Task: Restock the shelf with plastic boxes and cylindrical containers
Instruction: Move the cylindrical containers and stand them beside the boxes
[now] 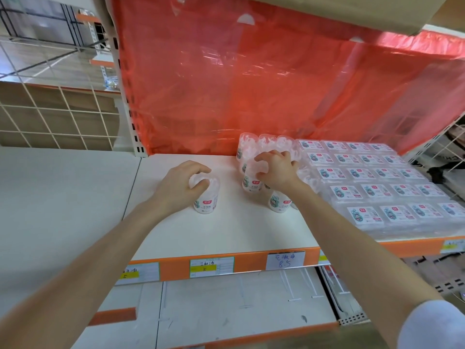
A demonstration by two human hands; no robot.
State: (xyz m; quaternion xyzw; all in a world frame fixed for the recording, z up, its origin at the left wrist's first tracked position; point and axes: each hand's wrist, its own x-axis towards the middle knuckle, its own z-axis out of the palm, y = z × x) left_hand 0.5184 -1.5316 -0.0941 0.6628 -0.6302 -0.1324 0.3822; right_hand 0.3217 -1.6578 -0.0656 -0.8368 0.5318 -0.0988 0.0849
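Observation:
On the white shelf (226, 230) my left hand (180, 186) grips the top of a clear cylindrical container (206, 201) that stands upright, apart from the others. To its right my right hand (275, 168) holds the lid of another cylindrical container (252, 183) in a cluster of several upright ones. One more container (279, 203) stands under my right forearm. Flat clear plastic boxes (377, 190) with labels fill the right part of the shelf in neat rows.
A red plastic sheet (264, 84) hangs behind the shelf. The shelf's orange front edge (251, 265) carries price tags. A lower white shelf (239, 308) lies beneath. A white wire grid (55, 114) stands at the left, and a cardboard underside (327, 8) hangs overhead.

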